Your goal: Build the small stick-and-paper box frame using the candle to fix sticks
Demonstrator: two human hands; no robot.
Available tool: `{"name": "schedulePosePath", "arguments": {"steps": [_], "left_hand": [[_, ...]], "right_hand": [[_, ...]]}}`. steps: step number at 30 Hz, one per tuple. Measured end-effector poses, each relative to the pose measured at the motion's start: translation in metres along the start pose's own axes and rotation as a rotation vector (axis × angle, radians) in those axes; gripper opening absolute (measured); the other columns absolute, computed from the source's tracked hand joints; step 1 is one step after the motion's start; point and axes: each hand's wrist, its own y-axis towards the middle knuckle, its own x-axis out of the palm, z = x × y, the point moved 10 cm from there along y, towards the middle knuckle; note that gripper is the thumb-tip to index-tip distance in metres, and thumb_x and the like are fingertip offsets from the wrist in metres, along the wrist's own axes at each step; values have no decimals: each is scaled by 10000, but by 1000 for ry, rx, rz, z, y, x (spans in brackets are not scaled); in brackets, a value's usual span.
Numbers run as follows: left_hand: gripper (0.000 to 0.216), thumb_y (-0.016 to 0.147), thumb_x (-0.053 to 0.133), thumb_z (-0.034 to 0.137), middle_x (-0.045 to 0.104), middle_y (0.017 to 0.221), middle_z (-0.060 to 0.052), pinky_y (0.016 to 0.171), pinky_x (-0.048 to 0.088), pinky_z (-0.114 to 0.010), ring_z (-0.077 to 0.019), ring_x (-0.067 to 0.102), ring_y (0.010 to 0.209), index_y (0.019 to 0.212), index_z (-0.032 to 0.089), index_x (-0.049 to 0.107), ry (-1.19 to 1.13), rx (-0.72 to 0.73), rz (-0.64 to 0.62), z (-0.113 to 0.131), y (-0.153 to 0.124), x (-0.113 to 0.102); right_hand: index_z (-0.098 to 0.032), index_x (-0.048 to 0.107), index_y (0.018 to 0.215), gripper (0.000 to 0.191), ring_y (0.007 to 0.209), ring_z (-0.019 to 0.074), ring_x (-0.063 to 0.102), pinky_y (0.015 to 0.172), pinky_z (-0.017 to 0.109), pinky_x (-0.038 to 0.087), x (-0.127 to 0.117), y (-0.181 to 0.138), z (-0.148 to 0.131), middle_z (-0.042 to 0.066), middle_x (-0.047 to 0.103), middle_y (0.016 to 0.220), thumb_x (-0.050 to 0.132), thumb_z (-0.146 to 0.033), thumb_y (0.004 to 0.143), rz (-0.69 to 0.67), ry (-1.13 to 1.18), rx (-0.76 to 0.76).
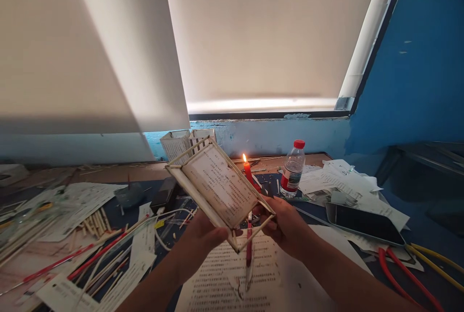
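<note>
Between my hands is a tilted paper-and-stick box frame (221, 186), with thin pale sticks along its edges and printed paper on its panels. My left hand (205, 234) grips its lower left edge, the thumb lying along the rim. On the lower right corner, my right hand (281, 222) has its fingers closed round the frame; some are hidden behind it. Below the frame, a knife with a red handle (249, 246) lies on a printed sheet (224, 280). Just beyond my hands a red candle (248, 170) burns.
A capped plastic bottle (293, 171) stands behind the candle's right. Two similar paper boxes (176, 145) stand by the wall. A phone (366, 222) rests on papers, near red-handled pliers or cutters (406, 273). Sticks (94, 222) and paper strips (143, 230) clutter the left.
</note>
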Motion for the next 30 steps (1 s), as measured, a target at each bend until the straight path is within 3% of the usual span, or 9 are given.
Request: {"name": "schedulePosePath", "arguments": {"steps": [4,7,10,15,18,24,27,30], "left_hand": [[531,908,766,355,738,1354,-144,777,665,-391,-303,770,1003,1412,280,616,-66,0,83,5,1,-15],[580,911,761,327,741,1350,-133,734,672,-377,-255,773,881,1460,288,580,-69,-8,98,8,2,-22],[603,908,762,378,741,1360,-123,755,676,-387,-295,776,975,1476,302,574,-98,1,102,10,1,-23],[628,875,796,408,699,1449,-109,962,628,-441,-366,732,1197,1462,329,586,-102,26,75,12,0,-15],[670,827,844,412,673,1486,-118,1083,559,-490,-419,643,1333,1448,320,611,-78,61,-8,18,1,1],[946,768,900,388,611,1549,-139,1205,416,-595,-453,486,1477,1590,353,432,-87,82,-189,24,-4,30],[867,790,865,472,591,1573,-113,1245,364,-579,-432,422,1526,1562,344,491,-95,85,-192,22,-3,27],[657,865,780,515,627,1543,-85,1271,344,-524,-395,428,1531,1471,313,624,-174,51,-155,13,1,17]], "right_hand": [[-176,582,875,443,375,44,345,386,221,121,0,0,-8,-33,623,586,743,-589,855,-7,-221,-44],[-171,596,904,481,372,40,398,401,226,159,3,-2,-18,6,708,698,753,-621,837,-19,-315,-113],[-169,602,911,505,398,36,444,420,225,206,8,-4,-24,49,765,848,792,-624,807,-49,-348,-176],[-182,611,922,493,385,62,369,412,226,155,7,-4,-24,-59,576,479,778,-638,833,-78,-302,-174],[-178,637,972,506,399,63,376,403,226,156,3,-3,-22,-67,566,522,781,-644,835,-82,-229,-150],[-154,682,907,457,467,72,451,441,228,302,10,-3,-23,-53,574,595,877,-548,783,-140,-294,-166],[-148,693,863,451,468,73,445,439,234,313,12,-4,-28,-46,576,602,885,-545,770,-124,-298,-199],[-148,692,849,439,456,75,454,430,234,325,13,-5,-27,-44,579,598,902,-523,757,-127,-260,-183]]}}
